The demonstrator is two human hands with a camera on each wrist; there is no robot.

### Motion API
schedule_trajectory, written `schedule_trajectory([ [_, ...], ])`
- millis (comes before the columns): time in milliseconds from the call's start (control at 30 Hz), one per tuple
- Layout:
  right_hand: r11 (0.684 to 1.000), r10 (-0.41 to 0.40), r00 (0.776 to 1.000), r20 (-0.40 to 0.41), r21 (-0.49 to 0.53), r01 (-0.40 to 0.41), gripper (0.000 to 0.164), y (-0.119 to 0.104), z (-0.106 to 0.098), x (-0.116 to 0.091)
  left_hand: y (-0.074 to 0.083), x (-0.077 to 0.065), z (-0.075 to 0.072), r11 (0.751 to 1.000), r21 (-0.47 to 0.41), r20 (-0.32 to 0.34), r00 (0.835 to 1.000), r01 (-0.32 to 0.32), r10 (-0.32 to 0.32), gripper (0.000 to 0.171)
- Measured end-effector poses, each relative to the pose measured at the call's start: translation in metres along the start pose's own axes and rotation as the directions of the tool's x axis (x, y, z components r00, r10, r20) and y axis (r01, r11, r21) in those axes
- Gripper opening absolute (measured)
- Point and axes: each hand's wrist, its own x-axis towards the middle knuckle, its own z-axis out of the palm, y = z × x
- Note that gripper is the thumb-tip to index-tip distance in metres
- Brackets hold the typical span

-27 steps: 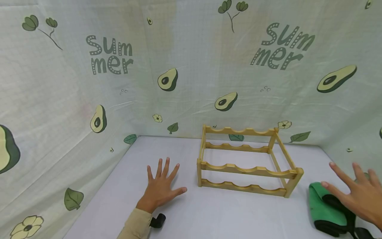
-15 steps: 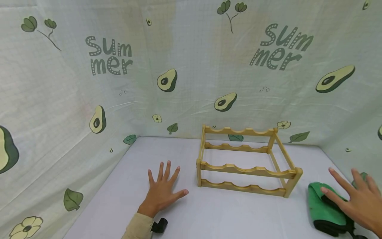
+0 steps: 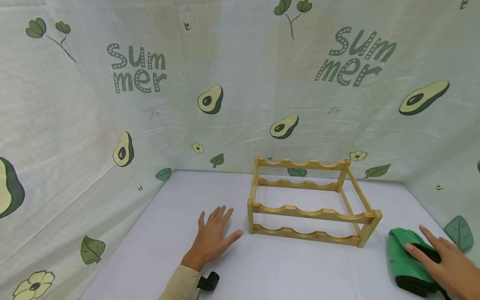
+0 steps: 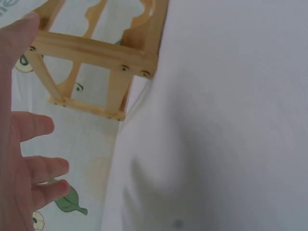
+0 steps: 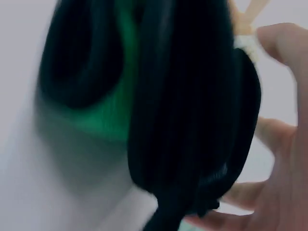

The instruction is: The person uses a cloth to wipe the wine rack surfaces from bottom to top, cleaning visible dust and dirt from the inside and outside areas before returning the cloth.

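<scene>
A folded green fabric item (image 3: 408, 262) with black edging lies on the table at the right, a thin dark cord trailing from its near end. Over its right side reaches my right hand (image 3: 450, 266), thumb above the fabric, index finger extended. The right wrist view has the dark folds (image 5: 187, 106) close up and blurred, with my fingers and thumb (image 5: 284, 43) along one side, the thumb apart from them. My left hand (image 3: 211, 241) hovers palm down left of the wooden bottle rack (image 3: 313, 213), fingers extended, holding nothing. Its shadow falls on the table in the left wrist view.
The two-tier rack stands toward the back of the white table (image 3: 292, 271), its scalloped rails facing me. An avocado-print curtain (image 3: 240, 75) hangs behind and along both sides. A black wrist strap mount (image 3: 209, 281) sits at my left sleeve.
My left hand has shifted right and its fingers have drawn closer together. My right hand has come down over the green fabric, its fingers less spread. Rack and fabric stay in place.
</scene>
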Motion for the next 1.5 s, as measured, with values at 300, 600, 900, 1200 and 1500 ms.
schedule_trajectory([
  [300, 0.993, 0.045, 0.998, 0.052, 0.104, -0.05, 0.104, 0.0, 0.011, 0.001, 0.016, 0.014, 0.002, 0.987, -0.117, -0.134, 0.986, -0.111, 0.095, 0.062],
  [600, 0.988, 0.008, 0.999, -0.048, 0.152, -0.001, 0.102, 0.001, 0.019, -0.001, 0.026, 0.024, 0.003, 0.96, -0.264, -0.144, 0.988, -0.095, 0.058, 0.066],
  [900, 0.972, -0.138, 0.969, -0.206, 0.158, 0.172, 0.088, 0.0, 0.025, -0.004, 0.038, 0.039, -0.001, 0.935, -0.308, -0.279, 0.956, -0.174, 0.086, 0.072],
  [1200, 0.964, -0.181, 0.94, -0.291, 0.134, 0.228, 0.068, 0.0, 0.035, -0.01, 0.042, 0.046, -0.004, 0.9, -0.266, -0.381, 0.895, -0.346, 0.232, 0.06],
  [1500, 0.983, -0.119, 0.988, -0.096, 0.128, 0.131, 0.082, -0.002, 0.029, -0.007, 0.041, 0.049, -0.005, 0.887, -0.231, -0.383, 0.876, -0.399, 0.294, 0.05],
])
